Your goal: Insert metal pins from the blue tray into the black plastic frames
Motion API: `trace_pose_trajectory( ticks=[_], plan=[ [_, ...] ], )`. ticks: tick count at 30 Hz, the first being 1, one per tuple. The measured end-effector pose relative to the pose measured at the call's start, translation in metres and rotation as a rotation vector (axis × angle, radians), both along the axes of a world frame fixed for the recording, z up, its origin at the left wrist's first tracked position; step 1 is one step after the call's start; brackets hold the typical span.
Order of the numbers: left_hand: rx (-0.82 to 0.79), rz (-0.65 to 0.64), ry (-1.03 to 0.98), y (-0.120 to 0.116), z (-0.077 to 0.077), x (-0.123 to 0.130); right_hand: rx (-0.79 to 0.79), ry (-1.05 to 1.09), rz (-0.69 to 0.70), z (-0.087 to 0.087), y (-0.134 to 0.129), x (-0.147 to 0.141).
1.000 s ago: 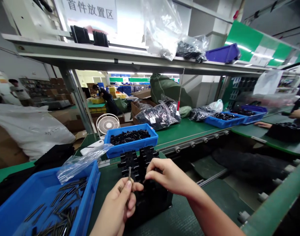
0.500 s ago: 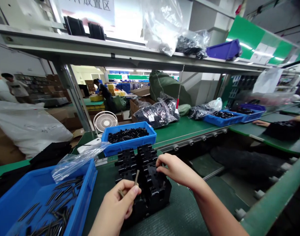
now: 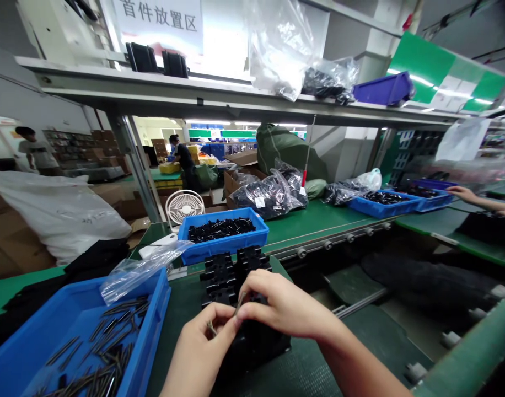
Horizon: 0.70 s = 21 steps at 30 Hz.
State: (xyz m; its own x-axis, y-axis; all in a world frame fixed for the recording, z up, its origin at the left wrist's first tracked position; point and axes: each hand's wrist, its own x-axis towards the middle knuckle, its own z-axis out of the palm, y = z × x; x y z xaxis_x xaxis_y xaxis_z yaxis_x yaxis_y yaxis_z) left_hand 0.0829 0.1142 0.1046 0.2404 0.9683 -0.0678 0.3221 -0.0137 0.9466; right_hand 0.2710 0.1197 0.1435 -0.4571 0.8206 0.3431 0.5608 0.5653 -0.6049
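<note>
My left hand [image 3: 209,342] is closed on several thin metal pins [image 3: 211,328], held above the front of a set of black moulded plastic blocks [image 3: 220,275]. My right hand [image 3: 273,306] meets it there, thumb and forefinger pinching the upper end of one metal pin [image 3: 239,300] that sticks up from my left fingertips. Both hands cover much of the blocks, which stand in two rows on the dark green mat. To the left, a large blue bin [image 3: 159,303] contains many loose pins [image 3: 107,336] of the same slender shape.
Behind the blocks stands a blue tray [image 3: 223,245] of small black parts, beside a white fan [image 3: 185,208]. A clear plastic bag [image 3: 143,270] hangs over the bin's rim. A shelf [image 3: 236,99] crosses above. At far right are a co-worker's hands [image 3: 463,194].
My right hand has moved left from the blocks to my left hand and now pinches a pin there. The view has shifted slightly. The co-worker's hand has moved to the far tray.
</note>
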Motion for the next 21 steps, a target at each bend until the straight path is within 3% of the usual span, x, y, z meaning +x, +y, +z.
trace_pose_trajectory(
  ticks=[5,9,13,18,21],
  plan=[
    [-0.054,-0.002,-0.085,0.0,0.0,-0.001,-0.092,0.143,0.073,-0.002,0.009,-0.016],
    [-0.19,-0.016,-0.399,-0.005,0.007,0.002,-0.248,0.358,0.139,-0.007,0.017,-0.013],
    [-0.257,-0.022,-0.605,-0.007,0.015,0.003,-0.278,0.544,0.247,-0.01,0.023,-0.012],
    [-0.248,0.026,-0.695,-0.003,0.018,0.001,-0.292,0.686,0.188,-0.016,0.026,-0.015],
    [-0.199,0.069,-0.694,-0.001,0.019,-0.003,-0.281,0.621,0.162,-0.016,0.023,-0.012]
  ],
)
